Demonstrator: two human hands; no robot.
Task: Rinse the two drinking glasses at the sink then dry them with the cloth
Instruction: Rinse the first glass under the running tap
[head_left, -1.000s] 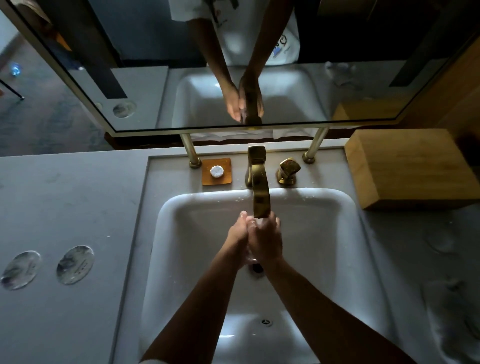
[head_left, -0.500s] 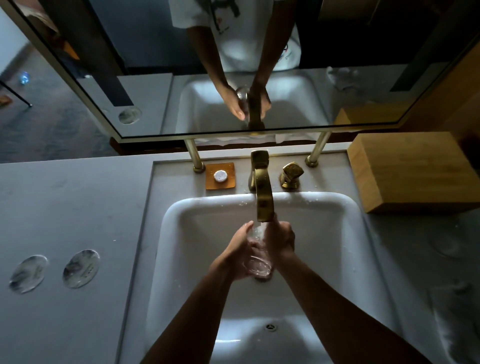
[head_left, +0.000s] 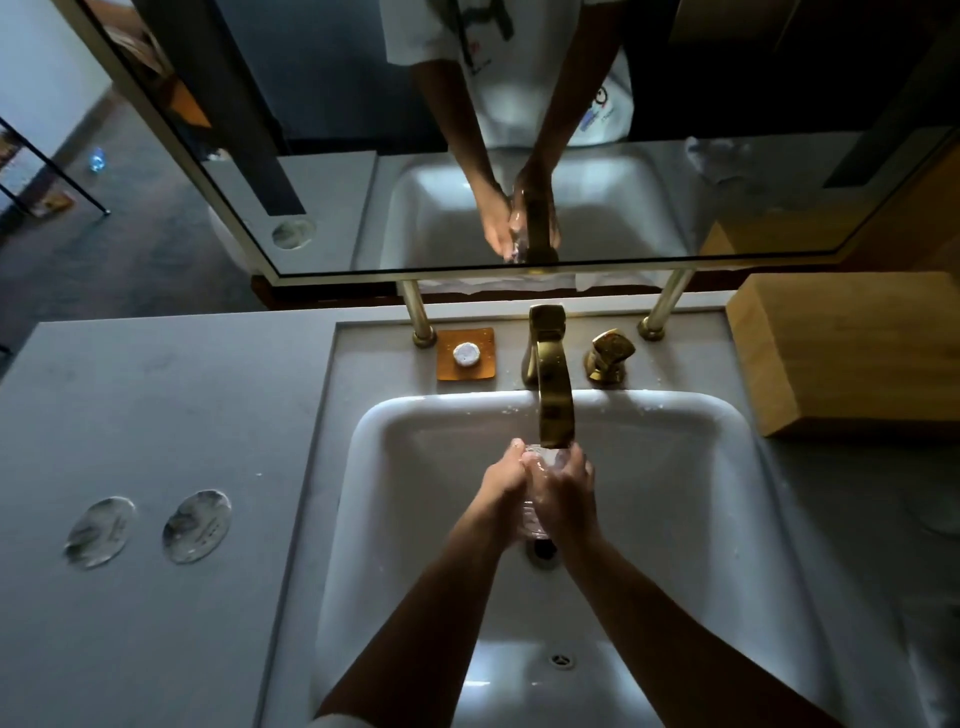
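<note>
- both hands wrap one drinking glass (head_left: 535, 512) between them, the left hand (head_left: 503, 491) curled round its left side and the right hand (head_left: 563, 496) curled round its right, fingers pressed to the clear wall; the glass sits just under the tip of the tap (head_left: 553, 400), over the middle of the sink (head_left: 426, 467).
- sink: white basin, its drain (head_left: 543, 551) just near of the hands and a second small opening (head_left: 561, 660) on the near wall; drops lie along the far rim.
- progress, as a judgement: this looks like the rinse of one glass, so the rinsing is partly done at best, and no drying has begun.
- counter (head_left: 156, 415): two round clear discs (head_left: 150, 527) lie side by side on the left; whether they are coasters or lids i cannot tell.
- wooden block (head_left: 841, 348): stands at the far right beside the basin.
- cloth: a pale, dim patch at the near right edge may be it, but it is cut off and too dark to be sure.
- second glass: a faint round shape at the right edge could be it; too dark to say.
- small things: a soap dish (head_left: 465, 355) with a white piece on it stands left of the tap, and the tap handle (head_left: 608, 356) right of it.
- water: the stream itself is hidden behind the spout and hands, so whether it runs is not plain.
- mirror (head_left: 363, 208): repeats the hands and the glass, adding little.
</note>
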